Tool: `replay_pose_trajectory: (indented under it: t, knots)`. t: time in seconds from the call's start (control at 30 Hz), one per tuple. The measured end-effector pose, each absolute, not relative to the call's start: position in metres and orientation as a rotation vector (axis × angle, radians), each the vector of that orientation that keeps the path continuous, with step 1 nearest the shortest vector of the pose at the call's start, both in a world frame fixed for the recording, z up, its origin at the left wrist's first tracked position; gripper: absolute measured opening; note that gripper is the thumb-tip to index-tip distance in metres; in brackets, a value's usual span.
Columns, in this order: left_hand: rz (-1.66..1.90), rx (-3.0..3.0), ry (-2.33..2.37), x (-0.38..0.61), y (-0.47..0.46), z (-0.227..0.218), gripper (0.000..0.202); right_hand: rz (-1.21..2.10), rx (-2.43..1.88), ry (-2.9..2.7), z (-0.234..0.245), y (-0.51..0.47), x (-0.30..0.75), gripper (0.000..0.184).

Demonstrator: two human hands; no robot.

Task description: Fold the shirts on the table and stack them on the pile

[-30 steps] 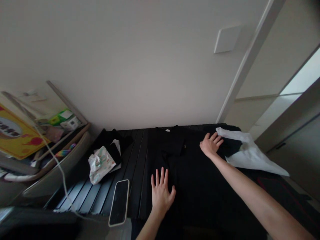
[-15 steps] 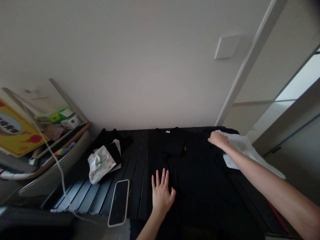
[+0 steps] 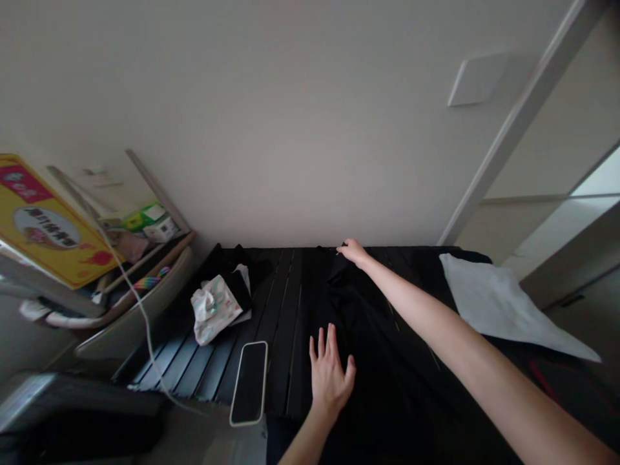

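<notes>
A black garment, which looks like a short-sleeved shirt, lies on the dark slatted table. My left hand rests flat on it near the front, fingers spread. At the far edge by the wall, my right hand pinches a part of the black garment, and the cloth gathers in folds below it. My right forearm crosses over the garment's right part and hides some of it. Dark cloth on dark slats makes its outline hard to follow.
A phone lies left of my left hand. Beyond it sit a patterned white pouch and dark cloth. White cloth lies at the right. A pale cable hangs at the left, near a yellow box. The wall bounds the far side.
My right hand has moved left from the garment's right side to its far middle, bringing cloth over with it. My left hand stays flat on the garment. The view has shifted slightly.
</notes>
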State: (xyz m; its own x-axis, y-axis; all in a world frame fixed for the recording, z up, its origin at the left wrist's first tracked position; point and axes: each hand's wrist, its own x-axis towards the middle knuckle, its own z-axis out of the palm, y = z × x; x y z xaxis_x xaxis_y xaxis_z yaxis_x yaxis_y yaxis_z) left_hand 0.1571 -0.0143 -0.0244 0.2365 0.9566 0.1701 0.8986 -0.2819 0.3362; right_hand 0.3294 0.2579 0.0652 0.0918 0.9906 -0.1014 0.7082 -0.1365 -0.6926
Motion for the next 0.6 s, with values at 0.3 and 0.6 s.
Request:
replay_pose_trajectory:
  t: [0.3, 0.6]
  knots:
    - [0.521, 2.323, 1.752, 0.156, -0.013, -0.025, 0.067, 0.832, -1.647, -1.774, -0.001, 0.216, 0.293, 0.027]
    - [0.518, 2.363, 1.784, 0.159, -0.013, -0.028, 0.063, 0.516, -1.791, -2.001, -0.041, 0.175, 0.352, 0.035]
